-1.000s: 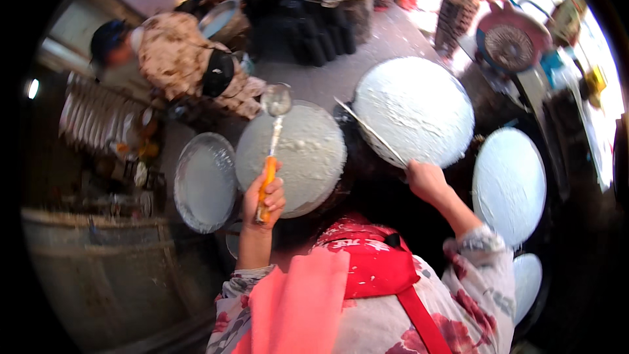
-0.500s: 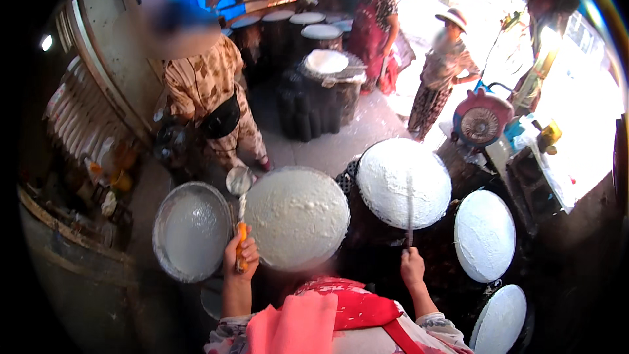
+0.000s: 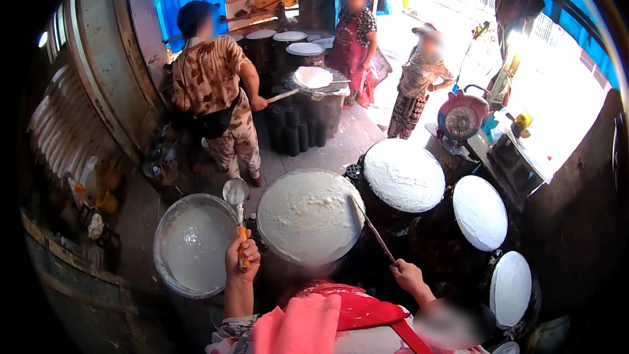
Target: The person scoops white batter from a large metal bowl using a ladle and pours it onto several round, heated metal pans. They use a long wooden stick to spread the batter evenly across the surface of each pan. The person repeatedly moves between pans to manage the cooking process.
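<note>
Left hand: your fingers wrap orange-handled metal ladle, bowl beyond | right hand: your fingers closed round long, thin, dark tool, tip at round cream-white batter layer

Tub L of ctr batter disc, 2nd disc back R, fan farther back

Room above middle griddle; basin apparently close beside left hand.
</note>
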Tool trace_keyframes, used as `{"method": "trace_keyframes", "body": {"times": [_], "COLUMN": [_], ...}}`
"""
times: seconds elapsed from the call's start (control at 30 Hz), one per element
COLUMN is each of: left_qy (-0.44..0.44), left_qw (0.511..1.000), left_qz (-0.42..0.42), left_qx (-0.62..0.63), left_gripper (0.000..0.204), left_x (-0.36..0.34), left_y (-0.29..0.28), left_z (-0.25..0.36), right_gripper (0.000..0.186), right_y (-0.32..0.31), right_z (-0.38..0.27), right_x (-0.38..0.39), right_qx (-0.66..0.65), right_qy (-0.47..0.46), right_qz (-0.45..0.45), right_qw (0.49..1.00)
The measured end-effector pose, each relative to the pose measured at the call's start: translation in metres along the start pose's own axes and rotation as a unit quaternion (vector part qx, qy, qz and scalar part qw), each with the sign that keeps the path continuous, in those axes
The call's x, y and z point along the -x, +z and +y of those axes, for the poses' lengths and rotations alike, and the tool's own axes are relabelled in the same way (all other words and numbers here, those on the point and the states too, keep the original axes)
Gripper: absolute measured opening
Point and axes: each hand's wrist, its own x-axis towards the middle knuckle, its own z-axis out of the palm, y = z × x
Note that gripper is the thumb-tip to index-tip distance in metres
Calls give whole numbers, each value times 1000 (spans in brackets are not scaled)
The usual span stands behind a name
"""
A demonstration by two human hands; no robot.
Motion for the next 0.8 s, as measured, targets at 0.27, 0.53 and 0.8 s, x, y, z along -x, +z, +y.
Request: {"method": "trace_keyframes", "body": {"times": [0.27, 0.53, 0.8], "left_qy": [-38, -15, -30], "left_qw": [999, 998, 999], "left_qz": [-31, -43, 0], "left_qx": [7, -33, -18], "left_gripper": [24, 24, 21], "left_x": [21, 62, 107], "left_y": [0, -10, -21], "left_z": [3, -2, -12], "right_gripper": [27, 28, 30], "right_y": [41, 32, 43], "right_z": [23, 29, 24], "right_x": [45, 37, 74], "right_qx": [19, -100, -220], "right_qy": [-50, 49, 95], "right_qz": [162, 150, 165], "right_qw": [985, 982, 957]}}
